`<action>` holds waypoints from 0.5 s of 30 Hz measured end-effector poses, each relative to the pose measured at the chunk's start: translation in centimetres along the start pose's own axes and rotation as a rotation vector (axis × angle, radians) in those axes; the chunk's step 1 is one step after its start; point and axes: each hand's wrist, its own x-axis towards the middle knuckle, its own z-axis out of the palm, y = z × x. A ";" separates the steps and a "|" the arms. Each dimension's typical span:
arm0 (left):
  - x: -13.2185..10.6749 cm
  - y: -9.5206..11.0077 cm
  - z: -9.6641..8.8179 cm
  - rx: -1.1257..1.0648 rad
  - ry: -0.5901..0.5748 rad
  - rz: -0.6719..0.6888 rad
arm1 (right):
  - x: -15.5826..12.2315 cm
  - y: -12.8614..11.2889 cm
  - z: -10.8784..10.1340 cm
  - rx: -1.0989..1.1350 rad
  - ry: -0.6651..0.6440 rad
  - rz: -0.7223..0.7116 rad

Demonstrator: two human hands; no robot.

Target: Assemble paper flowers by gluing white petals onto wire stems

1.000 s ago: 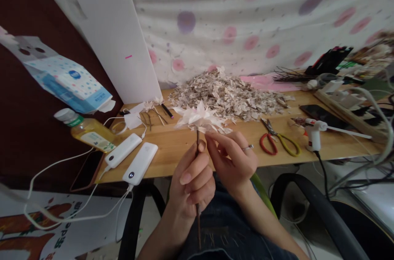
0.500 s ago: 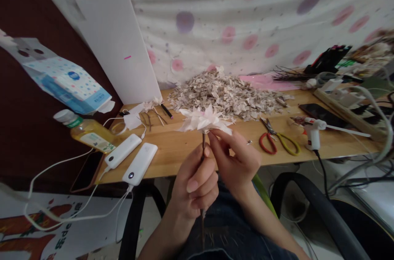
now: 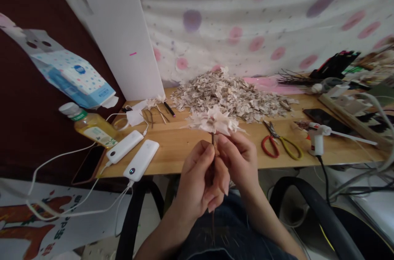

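A handmade flower (image 3: 214,121) with pale, whitish petals stands upright on a thin brown stem (image 3: 213,227) in front of me. My left hand (image 3: 200,178) is closed round the stem below the petals. Just under the flower head, my right hand (image 3: 241,155) is closed, its thumb and fingers pinched against the top of the stem. Its exact contact is partly hidden by the petals and fingers. Behind the flower spreads a heap of pale petal-like flakes (image 3: 215,92) on the wooden table (image 3: 169,141).
Scissors (image 3: 272,128) with red and yellow handles and a white glue gun (image 3: 316,139) lie to the right. A power strip (image 3: 351,116) is beyond them. At left are two white power banks (image 3: 141,160), a bottle (image 3: 92,128), a black pen (image 3: 169,109) and twigs (image 3: 161,114).
My right hand has shifted from the petals' right underside to the stem beside my left fingers. The flower head has tilted and turned slightly, and the whole view has shifted a little.
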 end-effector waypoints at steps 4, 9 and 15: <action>0.3 -0.9 -0.2 0.112 0.047 0.088 | 0.1 -0.5 0.1 0.171 -0.045 0.260; 0.4 -1.0 -0.4 0.202 0.081 0.103 | 0.0 -1.2 0.7 0.230 -0.024 0.401; 0.4 -0.8 -0.4 0.199 0.086 0.091 | 0.0 -1.1 1.2 0.351 -0.028 0.545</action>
